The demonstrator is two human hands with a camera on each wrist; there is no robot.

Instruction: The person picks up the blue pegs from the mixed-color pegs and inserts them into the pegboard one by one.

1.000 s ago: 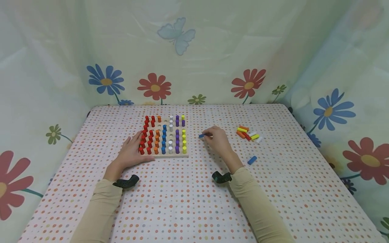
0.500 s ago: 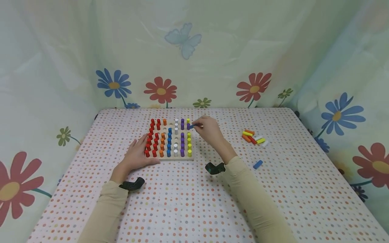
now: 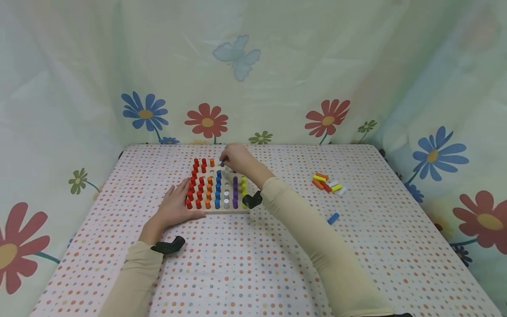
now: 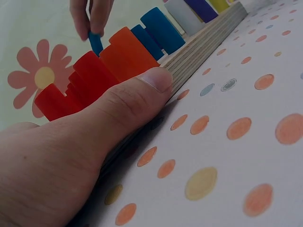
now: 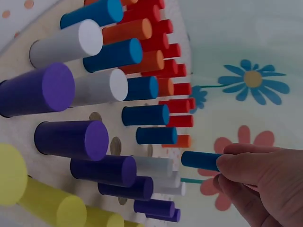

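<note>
A wooden pegboard (image 3: 222, 211) bears upright rows of red, orange, blue, white, purple and yellow pegs. At its front left corner rests my left hand (image 3: 174, 207), fingers extended along the left side. In the left wrist view, the straight thumb (image 4: 128, 101) presses against the front edge. My right hand (image 3: 242, 162) is over the back part of the board and pinches a blue peg (image 5: 201, 160) between thumb and fingers. That peg is above the board, near the back of the blue row, apart from the standing blue pegs (image 5: 156, 135). The right forearm hides some yellow and purple pegs.
A loose pile of orange, yellow, red and white pegs (image 3: 326, 182) lies on the dotted tablecloth (image 3: 222, 264) to the right. Closer to me lies a single blue peg (image 3: 333, 218). A flowered curtain (image 3: 277, 70) stands behind the table.
My right hand has carried the blue peg leftward from beside the board to over its back rows. The left hand stays at the corner. The head view has shifted slightly.
</note>
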